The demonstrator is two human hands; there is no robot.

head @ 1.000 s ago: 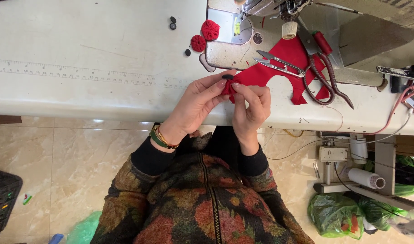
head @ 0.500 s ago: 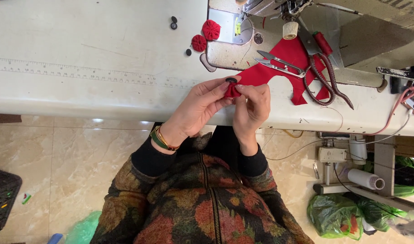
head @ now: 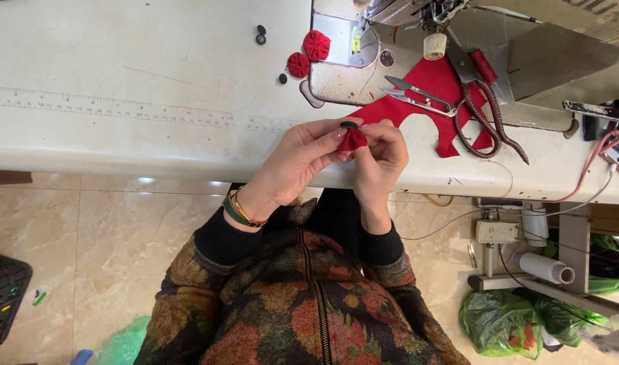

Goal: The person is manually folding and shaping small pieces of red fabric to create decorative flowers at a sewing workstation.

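both hands have lifted slightly: left hand (head: 303, 157) and right hand (head: 380, 152) pinch one red fabric puff (head: 353, 139) above the white table (head: 120, 81). two finished puffs (head: 308, 54), three buttons (head: 261, 34), beige tiles.

Your left hand (head: 297, 157) and right hand (head: 380, 155) pinch a small gathered red fabric puff (head: 353, 140) topped by a dark round button (head: 349, 125), just short of the silver thread snips (head: 417, 96) lying on flat red cloth (head: 436, 94).
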